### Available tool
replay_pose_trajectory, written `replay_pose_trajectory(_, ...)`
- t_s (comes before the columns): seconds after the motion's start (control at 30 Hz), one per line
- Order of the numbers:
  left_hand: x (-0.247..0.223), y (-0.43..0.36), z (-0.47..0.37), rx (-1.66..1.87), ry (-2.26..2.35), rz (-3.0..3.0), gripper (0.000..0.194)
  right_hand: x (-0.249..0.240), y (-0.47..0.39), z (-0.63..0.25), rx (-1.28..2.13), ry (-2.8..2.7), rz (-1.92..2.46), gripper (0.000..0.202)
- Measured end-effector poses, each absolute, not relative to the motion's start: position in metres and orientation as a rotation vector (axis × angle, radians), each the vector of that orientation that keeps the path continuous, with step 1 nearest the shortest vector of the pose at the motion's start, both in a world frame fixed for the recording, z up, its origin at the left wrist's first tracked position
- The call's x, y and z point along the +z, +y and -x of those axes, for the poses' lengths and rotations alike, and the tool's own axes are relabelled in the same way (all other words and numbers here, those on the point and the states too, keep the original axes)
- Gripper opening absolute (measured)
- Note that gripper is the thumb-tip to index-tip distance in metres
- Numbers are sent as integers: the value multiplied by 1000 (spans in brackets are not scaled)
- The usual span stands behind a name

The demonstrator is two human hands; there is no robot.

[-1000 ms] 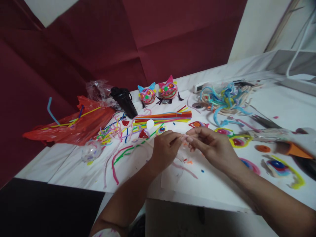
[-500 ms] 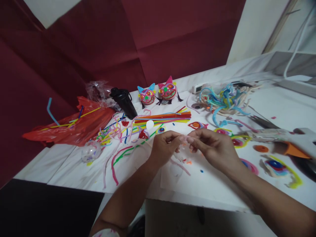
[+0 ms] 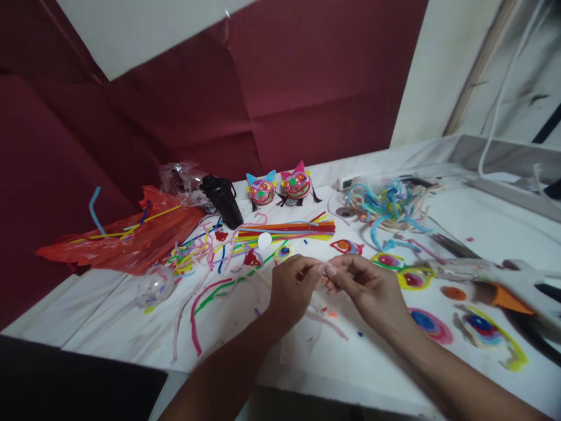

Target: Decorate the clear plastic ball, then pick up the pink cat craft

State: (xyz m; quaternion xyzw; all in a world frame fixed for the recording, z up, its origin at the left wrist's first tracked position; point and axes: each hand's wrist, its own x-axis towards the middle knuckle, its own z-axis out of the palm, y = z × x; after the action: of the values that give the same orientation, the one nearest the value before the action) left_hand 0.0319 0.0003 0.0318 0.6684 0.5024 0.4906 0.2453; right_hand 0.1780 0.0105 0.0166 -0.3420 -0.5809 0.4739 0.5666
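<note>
My left hand (image 3: 294,287) and my right hand (image 3: 362,283) meet above the front of the table, their fingertips pinched together. Between them is a small pale pink piece (image 3: 323,268), mostly hidden by the fingers; it looks like a bit of pipe cleaner. Below the hands, a pink pipe cleaner strip (image 3: 326,323) and orange scraps (image 3: 332,314) lie on the white surface. Just beyond my left hand is a small eye-shaped pipe cleaner piece (image 3: 284,251). A red and orange eye piece (image 3: 346,247) lies beyond my right hand.
A bundle of pipe cleaners (image 3: 289,230) lies mid-table, with two cat-faced balls (image 3: 296,184) behind. Left are a black bottle (image 3: 222,202), a red plastic bag (image 3: 140,248) and a clear ball (image 3: 154,286). A blue tangle (image 3: 390,202) and a glue gun (image 3: 521,280) lie right.
The camera view has tilted up, so the table sits lower in the picture. My hands stay pinched together, and the pink piece between them is now more covered by the fingers.
</note>
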Motion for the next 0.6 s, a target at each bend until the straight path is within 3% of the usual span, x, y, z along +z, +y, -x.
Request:
replay_pose_trajectory(0.23,36,4,-23,1211,1404,-2184,19,16,12,-189,660,-1800,827,22)
replay_pose_trajectory(0.6,36,0,-32,1291,1409,-1740,20,11,11,-183,835,-1594,861,25)
